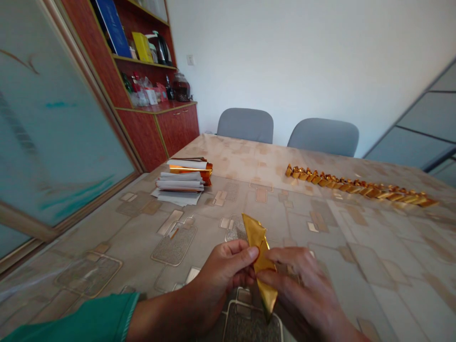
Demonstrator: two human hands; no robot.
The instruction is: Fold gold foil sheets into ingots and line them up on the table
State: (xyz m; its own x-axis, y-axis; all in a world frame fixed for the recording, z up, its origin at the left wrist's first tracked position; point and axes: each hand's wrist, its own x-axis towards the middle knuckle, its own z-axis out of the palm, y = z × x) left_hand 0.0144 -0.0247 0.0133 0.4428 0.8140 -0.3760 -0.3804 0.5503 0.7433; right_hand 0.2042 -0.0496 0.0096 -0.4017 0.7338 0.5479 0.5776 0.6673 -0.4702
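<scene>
A folded piece of gold foil paper (255, 231) with pointed ends is held up between both hands over the near part of the table. My left hand (228, 268) pinches its left side, thumb on the front and fingers curled behind. On the other side, my right hand (308, 285) has its fingers against the lower right part of the foil; this hand is slightly blurred. Folds show along the foil's right edge. The right thumb is partly hidden.
A stack of white-backed gold sheets (183, 183) lies on the patterned tablecloth (142, 247) at left. A long row of folded gold pieces (356, 186) stretches across the right. Two grey chairs (245, 124) stand behind the table, a red cabinet (178, 128) at far left.
</scene>
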